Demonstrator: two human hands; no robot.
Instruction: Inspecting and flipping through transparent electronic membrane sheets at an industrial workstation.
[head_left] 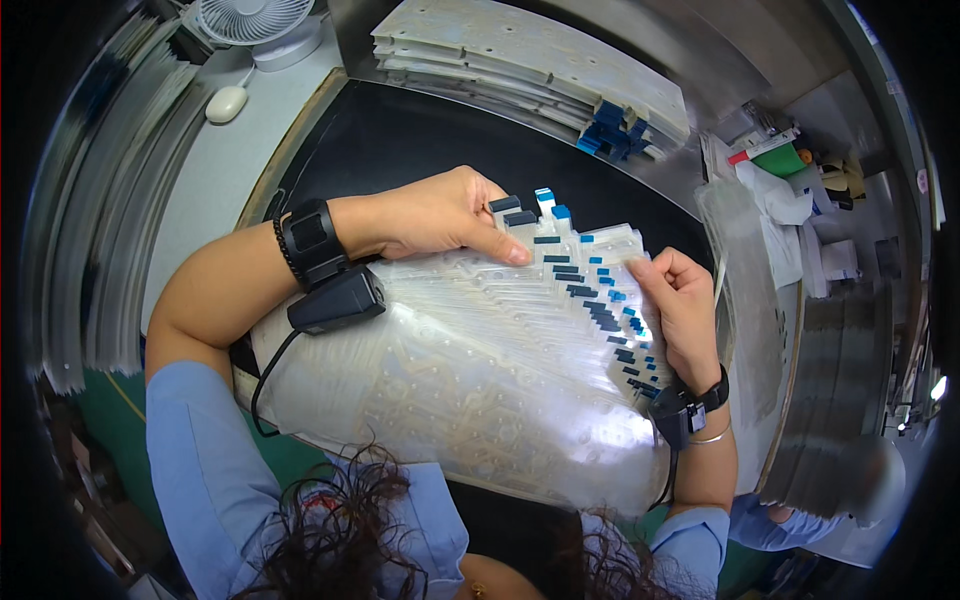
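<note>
A fanned stack of clear flexible circuit sheets (400,370) lies tilted in front of me. Its narrow connector tails (575,275), tipped in dark grey and blue, run in staggered rows along the right side. My left hand (455,220) pinches the far edge of the sheets, thumb on top, just beside the uppermost dark-tipped tails. At the right edge my right hand (680,305) grips the sheets between thumb and curled fingers. How many sheets each hand holds is hidden.
Behind the black work surface (400,130) stands a pile of white panels (530,60) with blue tabs. A white fan (255,20) and a mouse (227,104) sit at the far left, near upright stacked sheets (110,200). Another person's hand (780,513) shows at lower right.
</note>
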